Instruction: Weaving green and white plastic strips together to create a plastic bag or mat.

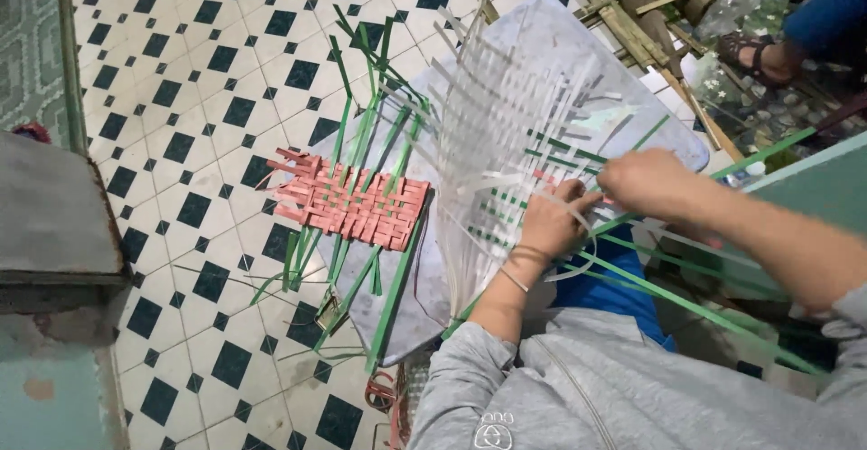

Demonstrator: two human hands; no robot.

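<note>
Two mats lie before us on a pale board (632,62): at left a pink mat (348,202) of flat glossy strips with green ends trailing, finished-looking; right of it the white mat (506,134) we are weaving. Our left hand (551,224) presses flat on white strips, fingers spread; our right hand (646,182) pinches a green strip (759,154). Next, we judge, comes threading it over and under.

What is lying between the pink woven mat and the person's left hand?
In the head view, loose white strips of the white-and-green weave fan across the grey board between the pink woven mat and the left hand.
</note>
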